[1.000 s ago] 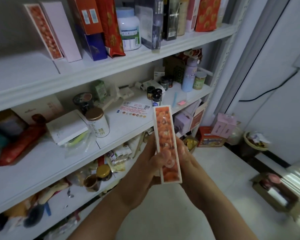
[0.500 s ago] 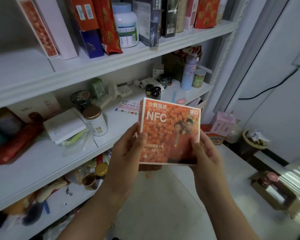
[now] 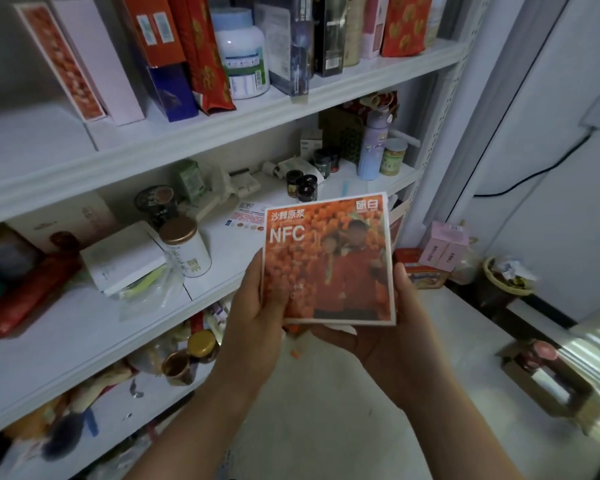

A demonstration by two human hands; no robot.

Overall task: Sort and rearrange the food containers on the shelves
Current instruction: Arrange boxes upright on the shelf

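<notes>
two bare hands hold one square orange cardboard box with a white border and white "nfc" lettering. its printed front faces the camera and it is upright with a slight tilt. it hangs in the air just in front of the white metal shelving unit, a little right of the picture's centre, and touches no shelf.

the left hand sits at the box's 8 o'clock. its thumb lies along the left edge, and its fingers are curled behind the box, out of sight. the right hand sits at the box's 4 o'clock. its thumb presses the right edge and its fingers wrap under the bottom edge, cradling it.

on the top shelf, between 10 and 11 o'clock from the held box, a tall pale pink cardboard box stands upright. touching its left side is a narrow white box with an orange fruit print. at 11 o'clock stands a white plastic jar with a pale blue lid, with a red foil bag with gold medallions just beside it.

on the middle shelf, at 9 o'clock, a white round tin with a bronze lid stands next to a flat white box. at 1 o'clock is a lavender plastic bottle. on the floor at 3 o'clock is a small pink carton.
</notes>
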